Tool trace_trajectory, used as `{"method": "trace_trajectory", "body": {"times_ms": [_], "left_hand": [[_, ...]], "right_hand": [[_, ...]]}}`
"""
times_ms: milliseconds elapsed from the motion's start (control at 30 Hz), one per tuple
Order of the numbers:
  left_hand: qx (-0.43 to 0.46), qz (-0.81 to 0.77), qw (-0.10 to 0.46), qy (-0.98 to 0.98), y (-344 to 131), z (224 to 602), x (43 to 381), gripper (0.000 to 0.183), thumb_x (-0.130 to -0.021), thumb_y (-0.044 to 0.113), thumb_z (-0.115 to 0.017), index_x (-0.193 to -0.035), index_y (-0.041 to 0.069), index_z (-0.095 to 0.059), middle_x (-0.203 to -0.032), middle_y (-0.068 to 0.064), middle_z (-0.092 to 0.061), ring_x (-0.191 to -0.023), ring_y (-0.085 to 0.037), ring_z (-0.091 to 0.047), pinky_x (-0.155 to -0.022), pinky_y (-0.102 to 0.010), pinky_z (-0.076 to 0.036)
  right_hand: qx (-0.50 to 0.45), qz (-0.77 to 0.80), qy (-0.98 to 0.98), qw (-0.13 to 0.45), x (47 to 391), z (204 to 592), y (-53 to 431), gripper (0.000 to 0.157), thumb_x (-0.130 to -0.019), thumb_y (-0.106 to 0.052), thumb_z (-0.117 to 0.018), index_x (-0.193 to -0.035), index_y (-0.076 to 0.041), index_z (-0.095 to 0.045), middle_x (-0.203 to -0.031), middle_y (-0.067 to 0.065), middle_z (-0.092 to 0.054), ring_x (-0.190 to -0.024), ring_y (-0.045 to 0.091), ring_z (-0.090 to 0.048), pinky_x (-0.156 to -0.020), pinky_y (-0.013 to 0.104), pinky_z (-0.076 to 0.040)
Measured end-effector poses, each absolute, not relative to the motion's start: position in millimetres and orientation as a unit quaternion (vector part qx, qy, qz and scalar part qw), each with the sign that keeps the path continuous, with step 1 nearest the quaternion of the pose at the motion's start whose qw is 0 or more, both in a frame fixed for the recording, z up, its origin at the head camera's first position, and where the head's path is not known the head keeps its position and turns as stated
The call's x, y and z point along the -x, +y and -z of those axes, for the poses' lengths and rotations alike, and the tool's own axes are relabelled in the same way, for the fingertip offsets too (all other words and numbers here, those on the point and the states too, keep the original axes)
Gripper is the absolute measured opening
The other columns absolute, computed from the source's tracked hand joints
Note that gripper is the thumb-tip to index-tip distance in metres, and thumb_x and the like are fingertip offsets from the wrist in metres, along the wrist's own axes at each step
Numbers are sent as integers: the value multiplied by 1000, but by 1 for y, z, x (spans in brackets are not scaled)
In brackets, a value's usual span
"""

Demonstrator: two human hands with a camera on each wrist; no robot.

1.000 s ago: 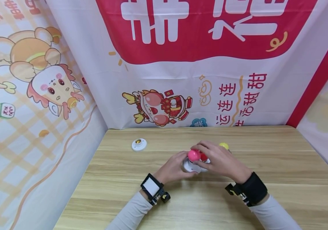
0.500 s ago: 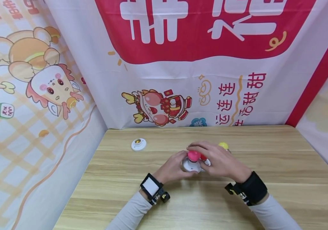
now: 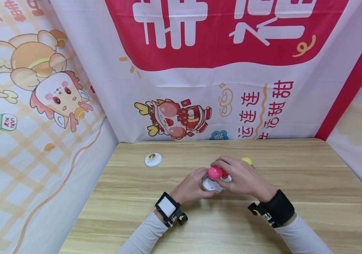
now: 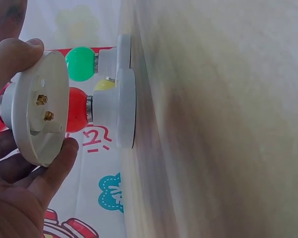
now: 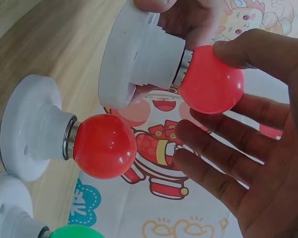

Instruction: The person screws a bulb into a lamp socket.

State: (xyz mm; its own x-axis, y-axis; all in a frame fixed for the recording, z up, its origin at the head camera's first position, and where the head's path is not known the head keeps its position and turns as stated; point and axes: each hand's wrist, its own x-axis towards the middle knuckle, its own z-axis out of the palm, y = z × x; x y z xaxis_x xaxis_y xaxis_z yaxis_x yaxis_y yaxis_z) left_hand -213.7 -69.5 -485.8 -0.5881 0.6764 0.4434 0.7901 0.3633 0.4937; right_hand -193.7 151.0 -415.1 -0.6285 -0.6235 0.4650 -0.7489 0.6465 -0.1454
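Observation:
My left hand (image 3: pixel 191 187) grips a white round lamp holder (image 4: pixel 27 114) by its rim, raised off the table and tilted. Two brass screws show on its underside in the left wrist view. A pink light bulb (image 5: pixel 212 82) sits in the holder's socket, its metal collar partly visible. My right hand (image 3: pixel 242 178) pinches that bulb, thumb on one side and index finger on the other; the remaining fingers are spread loosely. Just behind stands another white lamp holder (image 5: pixel 30 129) bearing a red bulb (image 5: pixel 104 146), partly covered by my right hand in the head view.
Beyond the red bulb, a green bulb (image 4: pixel 80 64) stands in its own white holder. A yellow bulb (image 3: pixel 246 160) shows past my right hand. At the back left of the wooden table (image 3: pixel 130 211) lies a bulbless lamp holder (image 3: pixel 153 159). A printed cloth (image 3: pixel 104 70) hangs behind.
My right fingers roll over the pink bulb to the left, then come back to the right. My left hand keeps the holder in nearly the same place.

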Motion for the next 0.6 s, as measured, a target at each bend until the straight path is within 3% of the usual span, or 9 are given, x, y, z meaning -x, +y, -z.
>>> {"method": "trace_trajectory", "body": {"times_ms": [267, 467, 600], "left_hand": [[450, 344, 86, -820, -69, 486, 214, 72, -83, 48, -71, -143, 21, -41, -137, 5, -52, -122, -4, -46, -99, -20, -44], [439, 353, 76, -823, -71, 487, 214, 74, -83, 50, -70, -144, 24, -40, -138, 6, -51, -122, -5, -47, -99, -22, -45], [432, 353, 72, -827, -72, 486, 213, 73, -83, 51, -69, -144, 23, -40, -139, 6, -51, -121, -4, -47, -100, -22, -44]], "right_hand": [[-374, -161, -892, 199, 195, 416, 150, 49, -74, -43, -78, -114, -18, -63, -107, -5, -62, -90, 5, -56, -77, 25, -56], [-375, -162, -893, 188, 194, 415, 150, 59, -78, -49, -73, -128, -19, -59, -125, -1, -59, -105, 11, -57, -85, 33, -56], [-392, -171, -887, 173, 193, 414, 150, 62, -80, -39, -73, -136, -22, -54, -134, -3, -54, -116, 13, -53, -92, 37, -53]]}}
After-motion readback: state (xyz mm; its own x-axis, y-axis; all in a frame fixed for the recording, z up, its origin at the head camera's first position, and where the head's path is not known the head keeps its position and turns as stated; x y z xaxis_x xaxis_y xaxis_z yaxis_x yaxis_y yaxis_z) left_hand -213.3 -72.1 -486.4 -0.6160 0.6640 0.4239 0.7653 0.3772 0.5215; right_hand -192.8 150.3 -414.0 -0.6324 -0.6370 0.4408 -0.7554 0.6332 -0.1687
